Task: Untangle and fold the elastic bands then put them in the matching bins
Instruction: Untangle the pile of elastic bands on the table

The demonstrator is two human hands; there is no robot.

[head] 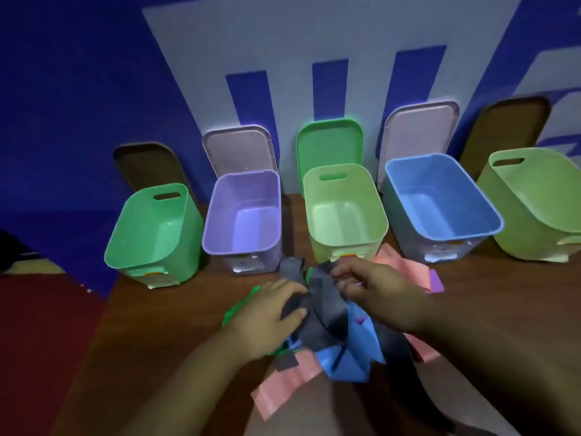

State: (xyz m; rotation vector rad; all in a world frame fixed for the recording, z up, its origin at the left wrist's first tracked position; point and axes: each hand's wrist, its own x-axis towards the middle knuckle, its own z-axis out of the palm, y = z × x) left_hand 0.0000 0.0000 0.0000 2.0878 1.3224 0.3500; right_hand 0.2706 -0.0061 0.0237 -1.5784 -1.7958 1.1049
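A tangle of elastic bands lies on the brown table [157,325] in front of me. A dark grey band [323,297] sits on top, and both hands hold it. My left hand [267,319] grips its left part with curled fingers. My right hand [374,294] pinches its upper right part. Under it lie a blue band [352,357], a pink band [283,391], a green band [239,306] and a purple band [435,281]. Along the back stand open bins: green [151,234], purple [242,215], light green [342,209], blue [440,199] and another light green one [534,209].
Lids lean against the blue and white wall behind the bins: brown [147,165], grey [239,149], green [328,143], grey [421,130], brown [509,127]. The table's left edge runs beside a red floor [47,341].
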